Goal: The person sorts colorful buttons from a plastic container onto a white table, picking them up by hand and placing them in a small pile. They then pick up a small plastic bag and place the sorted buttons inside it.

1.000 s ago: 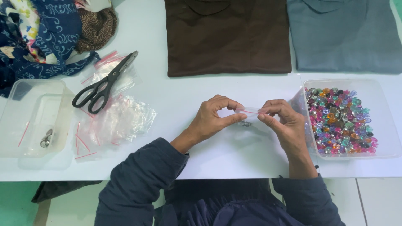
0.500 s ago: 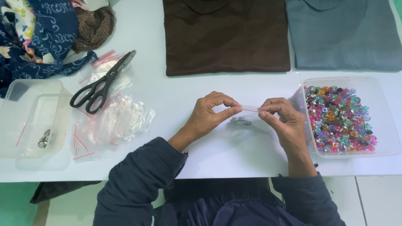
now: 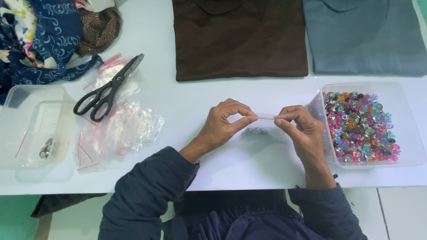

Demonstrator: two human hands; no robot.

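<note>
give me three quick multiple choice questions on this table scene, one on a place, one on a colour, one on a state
1. Where do the scissors lie?
A. in the bead tray
B. on the clear bags left of the hands
C. on the brown shirt

2. What colour is the folded shirt straight ahead of the hands?
A. brown
B. white
C. red

3. How is the small clear bag held?
A. lying flat, untouched
B. pinched at its strip by the left hand and right hand
C. by one hand only

Answers: 1 B, the black handles rest on the plastic bags; 2 A, the cloth is dark brown; 3 B, fingers of both hands meet on the strip.
</note>
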